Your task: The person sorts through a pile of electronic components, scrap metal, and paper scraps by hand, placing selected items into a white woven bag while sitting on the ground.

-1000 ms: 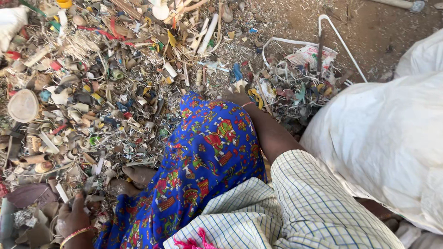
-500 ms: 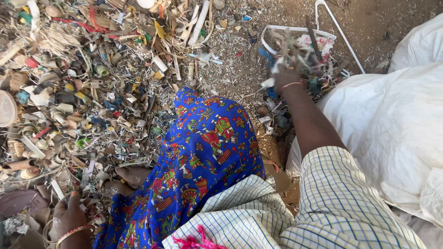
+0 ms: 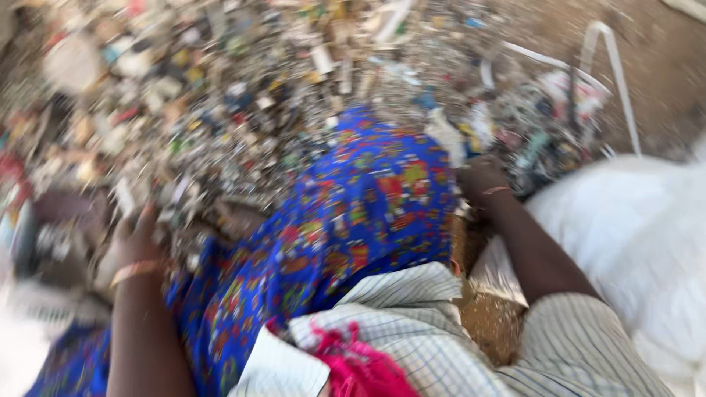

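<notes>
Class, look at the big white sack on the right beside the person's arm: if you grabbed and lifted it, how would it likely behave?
The white sack looks like soft woven cloth with folds, so it would probably sag and flop rather than hold its shape. It bulges as if partly filled, so it may feel heavy and drag. The picture is blurred, so its contents cannot be told.

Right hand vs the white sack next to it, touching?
Cannot tell. In the head view the right hand lies near the edge of the big white sack, but motion blur hides any contact or gap.
</notes>
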